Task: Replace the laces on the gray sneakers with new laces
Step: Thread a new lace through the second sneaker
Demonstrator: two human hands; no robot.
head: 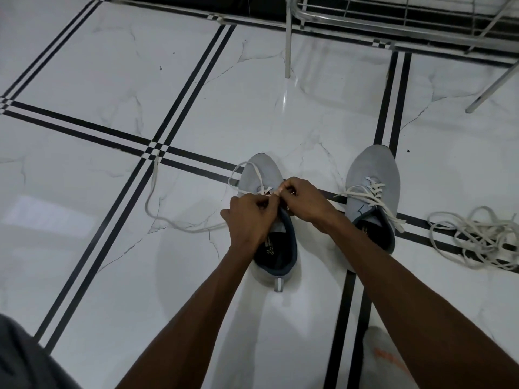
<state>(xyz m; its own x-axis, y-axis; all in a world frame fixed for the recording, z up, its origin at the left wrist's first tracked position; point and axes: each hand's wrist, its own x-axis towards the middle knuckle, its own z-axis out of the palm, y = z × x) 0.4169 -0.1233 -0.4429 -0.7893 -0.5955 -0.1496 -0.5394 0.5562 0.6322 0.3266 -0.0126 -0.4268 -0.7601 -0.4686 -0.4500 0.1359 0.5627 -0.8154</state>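
The tiled floor point(84, 80), white with black double stripes, bore everything; I take the left sneaker point(273, 242) as landmark, heel toward me and toe away. Far beyond its toe and to the right stood the metal legs of a rack point(288, 51). Well apart on its right side sat the right sneaker point(372, 175), its white lace crossed through the eyelets with loose ends trailing. Farther right again lay a tangled heap of loose laces point(477, 237); whether those were old or new I could not tell. On the landmark's tongue my left hand point(250, 223) and right hand point(303, 197) met, fingers curled tight and narrow, each pinching the white lace point(174, 224); the pinch points themselves were hidden by my knuckles. That lace looped over the toe and ran out in a long slack curve on the floor to the left of the shoe. I judged the lace light, soft and limp, best taken close to its stiff tip for feeding an eyelet; the shoe itself seemed light, with a soft upper, apt to slide on glossy tile.
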